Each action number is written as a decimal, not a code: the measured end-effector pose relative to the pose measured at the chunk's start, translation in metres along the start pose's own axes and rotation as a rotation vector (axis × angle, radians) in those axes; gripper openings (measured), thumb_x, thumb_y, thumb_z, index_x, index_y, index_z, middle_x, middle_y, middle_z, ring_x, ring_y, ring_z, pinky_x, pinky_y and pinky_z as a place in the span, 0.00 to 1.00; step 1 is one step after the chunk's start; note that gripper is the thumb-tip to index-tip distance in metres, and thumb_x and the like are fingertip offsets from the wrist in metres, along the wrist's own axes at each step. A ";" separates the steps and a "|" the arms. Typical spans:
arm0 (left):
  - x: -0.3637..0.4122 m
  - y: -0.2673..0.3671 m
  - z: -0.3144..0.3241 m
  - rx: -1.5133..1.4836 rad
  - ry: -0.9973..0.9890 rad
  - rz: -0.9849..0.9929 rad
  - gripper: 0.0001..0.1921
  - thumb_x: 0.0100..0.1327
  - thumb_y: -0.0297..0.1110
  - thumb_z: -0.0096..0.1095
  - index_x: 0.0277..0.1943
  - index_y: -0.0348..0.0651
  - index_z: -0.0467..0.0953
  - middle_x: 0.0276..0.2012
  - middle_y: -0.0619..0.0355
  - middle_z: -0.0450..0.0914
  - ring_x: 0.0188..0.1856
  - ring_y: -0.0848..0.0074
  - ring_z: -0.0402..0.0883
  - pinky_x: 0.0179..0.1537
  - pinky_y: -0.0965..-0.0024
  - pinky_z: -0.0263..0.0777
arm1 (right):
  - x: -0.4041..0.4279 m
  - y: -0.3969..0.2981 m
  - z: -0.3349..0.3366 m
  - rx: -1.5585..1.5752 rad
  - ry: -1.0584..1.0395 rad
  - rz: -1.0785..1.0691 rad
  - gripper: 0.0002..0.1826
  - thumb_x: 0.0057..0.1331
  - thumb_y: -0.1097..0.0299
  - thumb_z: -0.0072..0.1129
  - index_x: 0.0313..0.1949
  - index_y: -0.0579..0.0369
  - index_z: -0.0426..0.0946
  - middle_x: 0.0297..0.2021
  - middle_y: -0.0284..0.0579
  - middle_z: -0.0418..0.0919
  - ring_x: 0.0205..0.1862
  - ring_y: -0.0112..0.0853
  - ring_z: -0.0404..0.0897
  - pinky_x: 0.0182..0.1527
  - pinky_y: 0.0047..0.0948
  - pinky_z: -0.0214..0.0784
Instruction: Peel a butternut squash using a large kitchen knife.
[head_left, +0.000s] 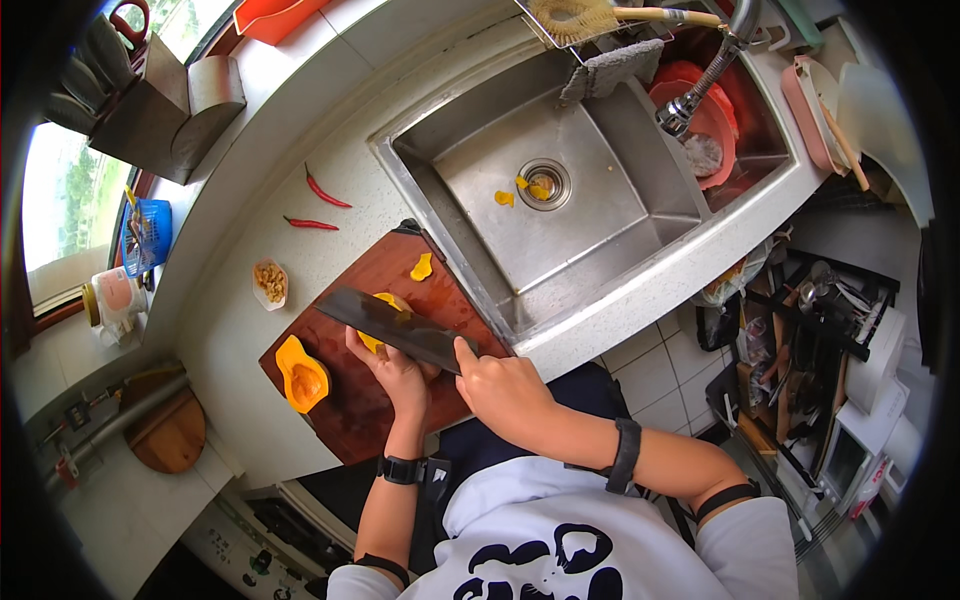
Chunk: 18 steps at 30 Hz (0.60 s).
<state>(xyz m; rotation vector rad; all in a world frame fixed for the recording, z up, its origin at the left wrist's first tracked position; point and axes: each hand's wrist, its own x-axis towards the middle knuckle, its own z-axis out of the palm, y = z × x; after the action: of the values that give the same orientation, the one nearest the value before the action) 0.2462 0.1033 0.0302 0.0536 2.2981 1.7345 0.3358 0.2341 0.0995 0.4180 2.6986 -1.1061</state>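
Observation:
My right hand (499, 386) grips a cleaver, its dark broad blade (390, 326) held across a piece of yellow-orange squash (390, 301). Most of that piece is hidden behind the blade. From below, my left hand (397, 375) holds the squash, fingers partly covered by the knife. Both hands are over a reddish-brown wooden cutting board (360, 420). A halved squash (302, 375) with its hollow facing up lies on the board's left side. Near the far corner rests a strip of yellow peel (421, 267).
Beside the board is a steel sink (480, 180) with peel scraps (504, 198) near its drain. Two red chillies (327, 189) and a small dish of brownish bits (270, 283) lie on the counter. A knife block (142, 112) stands on the sill; a faucet (679, 112) overhangs the smaller basin.

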 end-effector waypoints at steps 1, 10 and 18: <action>-0.001 0.001 0.001 -0.031 -0.012 0.009 0.26 0.72 0.36 0.47 0.67 0.47 0.46 0.60 0.50 0.63 0.59 0.68 0.68 0.61 0.66 0.62 | 0.002 0.000 0.001 0.000 -0.003 -0.001 0.23 0.61 0.67 0.57 0.51 0.73 0.72 0.17 0.51 0.78 0.19 0.40 0.80 0.24 0.34 0.74; 0.004 0.003 0.000 -0.043 -0.007 0.013 0.25 0.70 0.36 0.50 0.65 0.48 0.50 0.56 0.53 0.66 0.56 0.70 0.69 0.60 0.68 0.62 | 0.043 -0.007 0.007 0.158 0.059 0.010 0.15 0.62 0.66 0.55 0.42 0.67 0.73 0.18 0.53 0.78 0.21 0.44 0.81 0.25 0.39 0.74; 0.004 0.001 -0.001 -0.089 -0.036 0.007 0.25 0.69 0.40 0.51 0.64 0.49 0.52 0.55 0.55 0.64 0.55 0.71 0.68 0.59 0.69 0.62 | 0.048 -0.001 0.010 0.187 0.049 0.020 0.12 0.62 0.68 0.53 0.39 0.65 0.74 0.17 0.54 0.77 0.21 0.46 0.80 0.25 0.41 0.72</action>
<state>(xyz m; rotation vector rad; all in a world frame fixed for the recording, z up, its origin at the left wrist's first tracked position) 0.2419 0.1033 0.0306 0.0755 2.1957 1.8213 0.2906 0.2348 0.0794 0.5062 2.6354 -1.3649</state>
